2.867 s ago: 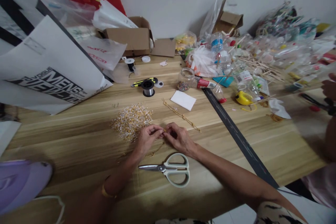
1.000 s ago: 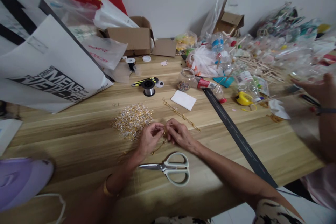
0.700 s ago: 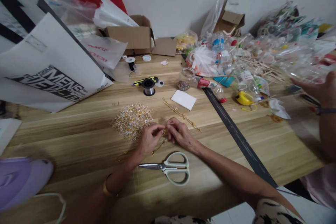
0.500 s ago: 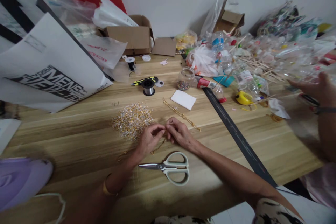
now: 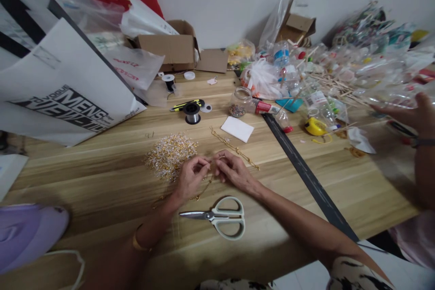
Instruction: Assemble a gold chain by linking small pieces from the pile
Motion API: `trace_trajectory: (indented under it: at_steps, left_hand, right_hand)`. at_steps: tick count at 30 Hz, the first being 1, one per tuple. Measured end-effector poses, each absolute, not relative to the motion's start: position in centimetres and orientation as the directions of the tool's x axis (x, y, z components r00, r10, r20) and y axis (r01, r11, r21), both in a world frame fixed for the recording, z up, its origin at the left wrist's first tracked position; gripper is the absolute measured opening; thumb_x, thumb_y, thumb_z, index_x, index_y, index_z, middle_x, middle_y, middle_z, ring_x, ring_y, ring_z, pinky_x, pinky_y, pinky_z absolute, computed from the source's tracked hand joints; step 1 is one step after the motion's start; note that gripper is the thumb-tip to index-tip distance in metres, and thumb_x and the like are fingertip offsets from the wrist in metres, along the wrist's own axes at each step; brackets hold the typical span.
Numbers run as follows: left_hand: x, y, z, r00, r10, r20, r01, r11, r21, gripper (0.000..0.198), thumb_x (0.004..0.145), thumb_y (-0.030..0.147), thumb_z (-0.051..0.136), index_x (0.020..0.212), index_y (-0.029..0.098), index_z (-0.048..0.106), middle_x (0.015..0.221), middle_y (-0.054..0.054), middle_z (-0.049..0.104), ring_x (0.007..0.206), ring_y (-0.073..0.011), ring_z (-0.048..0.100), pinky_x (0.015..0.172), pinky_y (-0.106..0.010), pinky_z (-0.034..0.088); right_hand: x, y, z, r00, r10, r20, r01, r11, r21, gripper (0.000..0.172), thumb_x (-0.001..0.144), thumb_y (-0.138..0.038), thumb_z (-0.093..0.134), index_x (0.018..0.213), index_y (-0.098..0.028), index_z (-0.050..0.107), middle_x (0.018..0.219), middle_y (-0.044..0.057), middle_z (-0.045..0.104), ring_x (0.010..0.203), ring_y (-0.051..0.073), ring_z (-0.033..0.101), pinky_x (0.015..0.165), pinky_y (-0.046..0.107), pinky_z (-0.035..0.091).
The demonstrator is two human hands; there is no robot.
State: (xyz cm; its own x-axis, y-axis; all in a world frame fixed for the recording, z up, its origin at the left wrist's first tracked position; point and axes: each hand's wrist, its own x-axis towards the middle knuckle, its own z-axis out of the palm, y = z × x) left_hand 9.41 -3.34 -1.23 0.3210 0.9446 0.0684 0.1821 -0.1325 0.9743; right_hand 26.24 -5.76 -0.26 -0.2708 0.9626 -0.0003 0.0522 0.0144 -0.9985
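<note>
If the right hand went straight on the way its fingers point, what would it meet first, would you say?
Probably the left hand, whose fingertips nearly touch the right hand; beyond it lies the heap of small gold and silver pieces.

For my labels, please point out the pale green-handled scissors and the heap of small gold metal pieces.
pale green-handled scissors (image 5: 211,216): head view, on the pivot.
heap of small gold metal pieces (image 5: 171,154): head view, middle of the heap.
</note>
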Motion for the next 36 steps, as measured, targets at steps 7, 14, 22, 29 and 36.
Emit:
trace_trajectory:
  at_steps: [7, 14, 22, 29, 36]
  left_hand:
    - [9.0, -2.9, -1.0, 0.205, 0.979, 0.020, 0.160, -0.054, 0.986, 0.011, 0.071, 0.026, 0.062, 0.070, 0.014, 0.062, 0.076, -0.005, 0.068, 0.072, -0.0161, 0.061, 0.067, -0.025, 0.047]
    - [9.0, -2.7, -0.8, 0.185, 0.983, -0.018, 0.164, -0.013, 0.986, 0.012, 0.068, 0.025, 0.065, 0.068, 0.014, 0.063, 0.068, -0.003, 0.065, 0.066, -0.0142, 0.059, 0.064, -0.024, 0.046]
    - [9.0, -2.7, -0.5, 0.165, 0.985, -0.042, 0.162, 0.015, 0.987, 0.012, 0.066, 0.026, 0.067, 0.067, 0.014, 0.064, 0.066, -0.002, 0.065, 0.064, -0.0131, 0.058, 0.062, -0.023, 0.045]
    - [9.2, -2.9, -0.2, 0.218, 0.973, -0.081, 0.105, 0.059, 0.993, 0.014, 0.069, 0.029, 0.065, 0.070, 0.014, 0.064, 0.066, -0.002, 0.067, 0.058, -0.0116, 0.058, 0.057, -0.021, 0.047]
    - [9.0, -2.9, -0.7, 0.194, 0.975, -0.110, 0.049, 0.102, 0.994, 0.025, 0.069, 0.038, 0.067, 0.070, 0.014, 0.060, 0.068, -0.005, 0.070, 0.061, -0.0145, 0.064, 0.059, -0.025, 0.051]
  right_hand:
    - [26.3, -5.7, -0.7, -0.271, 0.963, -0.009, 0.091, 0.016, -0.996, 0.023, 0.088, -0.036, 0.046, 0.100, -0.016, 0.048, 0.068, 0.000, 0.058, 0.049, 0.009, 0.051, 0.047, 0.020, 0.041]
    - [26.4, -5.5, -0.9, -0.250, 0.968, 0.029, 0.228, 0.088, -0.970, 0.017, 0.083, -0.031, 0.053, 0.085, -0.014, 0.055, 0.065, -0.002, 0.051, 0.054, 0.008, 0.043, 0.049, 0.019, 0.034]
    - [26.6, -5.4, -0.6, -0.244, 0.967, 0.072, 0.325, 0.151, -0.934, 0.015, 0.082, -0.025, 0.051, 0.076, -0.013, 0.056, 0.065, -0.001, 0.051, 0.057, 0.009, 0.043, 0.054, 0.020, 0.034]
    - [26.7, -5.4, -0.8, -0.270, 0.960, 0.070, 0.319, 0.158, -0.935, 0.018, 0.085, -0.028, 0.048, 0.079, -0.014, 0.058, 0.065, -0.001, 0.051, 0.057, 0.009, 0.042, 0.052, 0.020, 0.032]
    - [27.5, -4.8, -0.9, -0.232, 0.965, 0.121, 0.423, 0.212, -0.881, 0.018, 0.087, -0.025, 0.046, 0.095, -0.015, 0.059, 0.082, 0.004, 0.060, 0.067, 0.013, 0.052, 0.059, 0.023, 0.041]
